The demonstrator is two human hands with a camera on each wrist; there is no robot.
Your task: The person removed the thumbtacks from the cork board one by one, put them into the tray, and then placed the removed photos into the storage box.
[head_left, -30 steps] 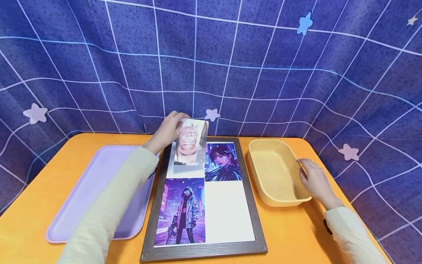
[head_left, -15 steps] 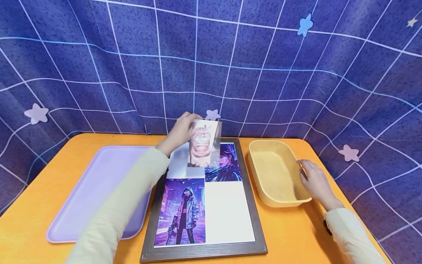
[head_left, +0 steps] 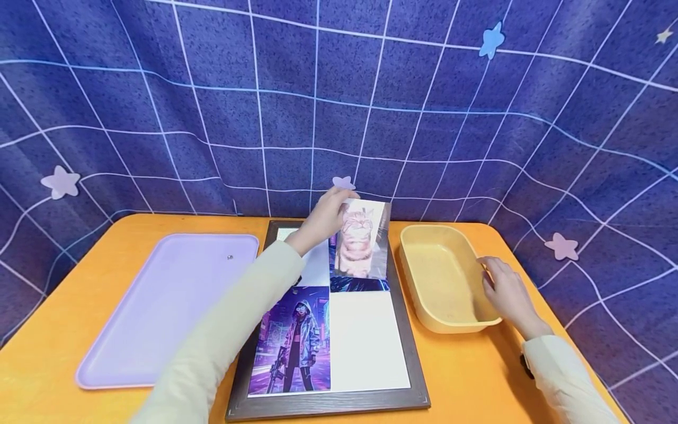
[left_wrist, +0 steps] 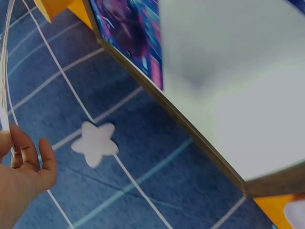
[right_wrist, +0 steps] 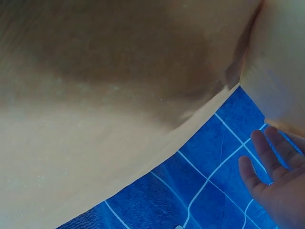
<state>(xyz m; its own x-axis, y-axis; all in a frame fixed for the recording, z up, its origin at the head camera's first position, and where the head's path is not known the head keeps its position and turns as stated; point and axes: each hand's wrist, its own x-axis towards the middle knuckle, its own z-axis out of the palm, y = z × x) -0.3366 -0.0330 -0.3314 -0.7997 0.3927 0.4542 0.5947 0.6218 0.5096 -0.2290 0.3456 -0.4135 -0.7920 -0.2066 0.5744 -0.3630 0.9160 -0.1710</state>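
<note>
My left hand (head_left: 324, 219) pinches a cat photo (head_left: 357, 241) by its upper left corner, above the dark picture frame (head_left: 416, 380). In the left wrist view the photo (left_wrist: 5, 71) shows edge-on as thin pale layers between thumb and fingers. It overlaps the upper right picture (head_left: 360, 284), hiding most of it. At lower left in the frame lies a picture of a hooded figure (head_left: 293, 341); white backing (head_left: 368, 341) shows at lower right. My right hand (head_left: 511, 294) rests, fingers loosely extended, at the right rim of a yellow bin (head_left: 447, 327).
A lilac tray (head_left: 159, 312) lies left of the frame, with a small shiny spot (head_left: 230, 257) near its upper right. The orange table (head_left: 47, 359) ends at a blue gridded curtain (head_left: 265, 118) behind and at right.
My left hand has carried the cat photo rightward, from over the frame's upper left part to over the upper right picture. The right hand and bin have stayed in place.
</note>
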